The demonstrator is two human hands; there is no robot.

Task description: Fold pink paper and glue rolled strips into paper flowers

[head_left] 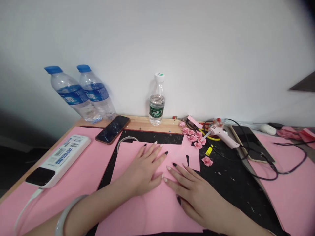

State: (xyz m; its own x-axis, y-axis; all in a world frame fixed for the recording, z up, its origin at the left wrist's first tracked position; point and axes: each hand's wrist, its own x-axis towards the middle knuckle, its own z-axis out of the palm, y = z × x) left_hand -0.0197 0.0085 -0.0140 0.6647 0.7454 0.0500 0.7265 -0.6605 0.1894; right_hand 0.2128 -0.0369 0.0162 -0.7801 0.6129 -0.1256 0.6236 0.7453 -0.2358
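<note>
A large pink paper sheet [128,216] lies over the black mat [226,177] in front of me. My left hand [147,168] rests flat on this sheet, fingers spread, a pale bangle [65,213] around that arm. Close beside it, my right hand [193,190] also lies on the paper with its fingers stretched out. Neither holds anything. Just beyond the right hand is a smaller pink paper piece [194,160] with a dark slit-like gap beside it. Several pink paper roses [192,134] are clustered past it, and a single paper rose [207,161] sits apart.
A pink glue gun [225,137] with a black cord lies at right near a phone [253,144]. At left are a white power bank [60,160], another phone [113,129] and two leaning water bottles [95,93]. A small bottle [157,101] stands against the wall.
</note>
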